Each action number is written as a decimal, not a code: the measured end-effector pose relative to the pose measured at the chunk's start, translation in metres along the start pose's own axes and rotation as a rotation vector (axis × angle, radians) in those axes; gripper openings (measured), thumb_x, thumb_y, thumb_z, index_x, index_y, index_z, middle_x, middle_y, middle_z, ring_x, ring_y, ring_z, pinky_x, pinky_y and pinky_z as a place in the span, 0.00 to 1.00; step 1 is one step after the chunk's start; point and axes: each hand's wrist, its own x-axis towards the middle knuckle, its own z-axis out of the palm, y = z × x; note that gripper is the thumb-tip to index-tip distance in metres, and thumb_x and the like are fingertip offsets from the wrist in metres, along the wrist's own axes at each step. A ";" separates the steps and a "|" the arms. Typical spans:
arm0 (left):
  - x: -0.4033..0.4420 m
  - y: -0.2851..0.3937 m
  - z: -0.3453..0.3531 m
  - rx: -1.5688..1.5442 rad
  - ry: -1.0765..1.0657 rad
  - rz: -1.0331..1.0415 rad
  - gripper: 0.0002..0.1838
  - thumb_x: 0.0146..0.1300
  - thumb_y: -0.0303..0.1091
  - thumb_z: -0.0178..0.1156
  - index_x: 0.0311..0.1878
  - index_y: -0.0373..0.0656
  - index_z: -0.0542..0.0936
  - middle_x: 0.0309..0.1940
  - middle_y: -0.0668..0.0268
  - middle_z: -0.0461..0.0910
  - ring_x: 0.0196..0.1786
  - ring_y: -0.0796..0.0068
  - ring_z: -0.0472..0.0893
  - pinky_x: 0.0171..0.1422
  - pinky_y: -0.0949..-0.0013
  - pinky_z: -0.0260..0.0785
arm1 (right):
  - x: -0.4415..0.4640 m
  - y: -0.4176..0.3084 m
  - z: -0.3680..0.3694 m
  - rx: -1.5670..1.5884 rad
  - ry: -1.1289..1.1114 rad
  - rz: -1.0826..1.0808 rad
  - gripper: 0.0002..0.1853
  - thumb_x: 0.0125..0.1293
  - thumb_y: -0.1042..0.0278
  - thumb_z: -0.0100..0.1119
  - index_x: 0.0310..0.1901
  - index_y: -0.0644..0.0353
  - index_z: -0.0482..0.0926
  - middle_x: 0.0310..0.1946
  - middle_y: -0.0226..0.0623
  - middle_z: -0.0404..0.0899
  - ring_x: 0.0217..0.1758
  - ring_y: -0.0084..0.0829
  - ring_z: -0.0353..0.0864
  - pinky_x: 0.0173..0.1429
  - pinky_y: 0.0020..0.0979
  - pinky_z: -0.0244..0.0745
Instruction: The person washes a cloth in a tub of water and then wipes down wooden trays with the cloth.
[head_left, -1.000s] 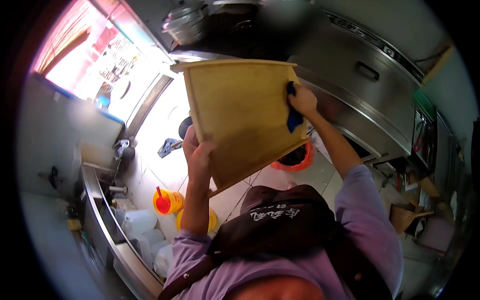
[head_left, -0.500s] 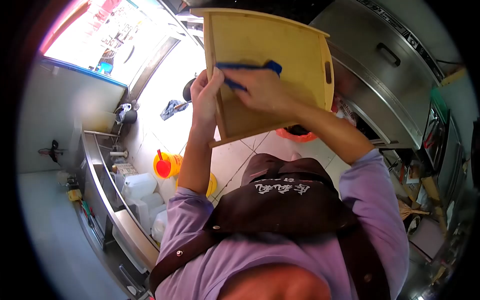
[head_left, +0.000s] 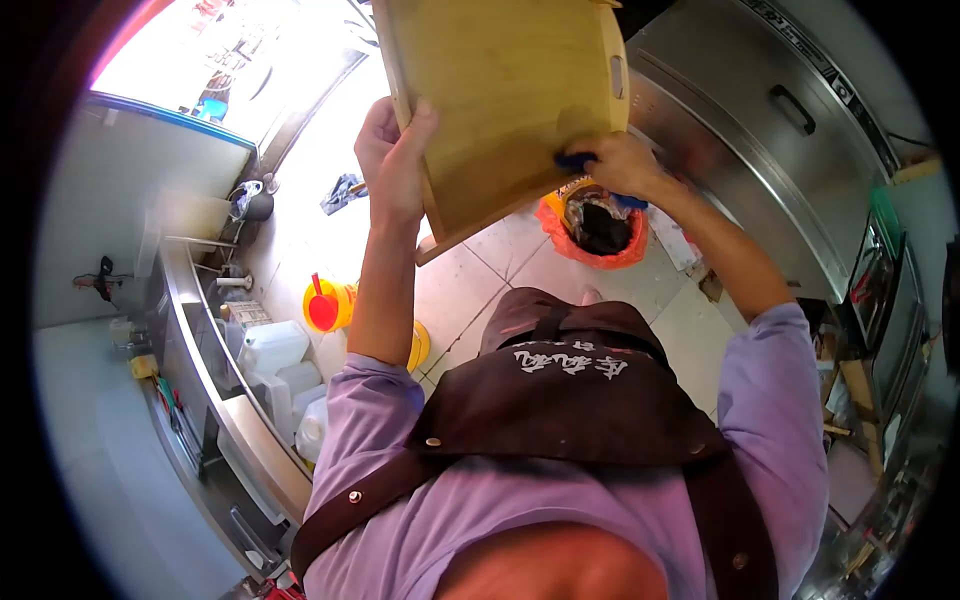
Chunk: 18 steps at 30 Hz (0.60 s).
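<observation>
A yellow wooden tray (head_left: 500, 90) with raised sides and a cut-out handle is held up in front of me, tilted. My left hand (head_left: 393, 165) grips its left side, thumb over the rim and the other fingers behind. At the tray's lower right corner is my right hand (head_left: 625, 165), closed on a blue cloth (head_left: 574, 160). Part of the cloth touches the tray's inner face, and another bit hangs below the hand. A damp-looking darker patch shows on the tray near the cloth.
Below the tray stands a bin with a red-orange liner (head_left: 600, 250), holding rubbish. Yellow buckets (head_left: 340, 305), one with a red scoop, are on the tiled floor. Plastic jugs (head_left: 275, 345) sit under the left counter. A steel appliance (head_left: 740, 110) stands at right.
My right hand has moved with the cloth from the tray's left side to its lower right corner. The tray has shifted up and left, uncovering more of the bin.
</observation>
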 end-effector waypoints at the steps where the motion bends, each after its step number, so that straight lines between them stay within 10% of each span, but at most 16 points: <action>1: 0.001 0.001 0.002 -0.010 -0.002 0.016 0.11 0.64 0.31 0.61 0.43 0.33 0.76 0.34 0.66 0.79 0.35 0.83 0.76 0.42 0.78 0.68 | 0.003 -0.005 -0.003 0.122 0.092 0.027 0.17 0.55 0.72 0.57 0.48 0.51 0.82 0.40 0.36 0.84 0.41 0.38 0.84 0.45 0.34 0.78; 6: 0.000 -0.004 0.007 0.001 -0.025 0.046 0.12 0.62 0.31 0.63 0.43 0.33 0.76 0.34 0.66 0.79 0.36 0.84 0.75 0.42 0.78 0.68 | -0.010 -0.110 0.023 0.171 0.279 -0.408 0.16 0.52 0.71 0.60 0.45 0.46 0.81 0.35 0.32 0.82 0.33 0.38 0.82 0.37 0.38 0.78; 11: -0.003 -0.008 -0.002 0.052 -0.060 0.107 0.13 0.61 0.31 0.64 0.44 0.33 0.76 0.35 0.66 0.79 0.37 0.82 0.75 0.43 0.77 0.68 | -0.018 -0.041 0.039 -0.211 0.160 -0.037 0.16 0.55 0.68 0.55 0.47 0.43 0.77 0.29 0.36 0.81 0.28 0.39 0.82 0.27 0.40 0.75; 18: -0.012 0.001 0.000 0.056 -0.064 0.080 0.14 0.61 0.28 0.63 0.47 0.32 0.74 0.36 0.64 0.79 0.39 0.81 0.76 0.45 0.75 0.69 | -0.015 0.052 0.035 0.081 0.244 0.297 0.15 0.59 0.63 0.56 0.49 0.46 0.82 0.37 0.39 0.84 0.40 0.39 0.84 0.44 0.37 0.78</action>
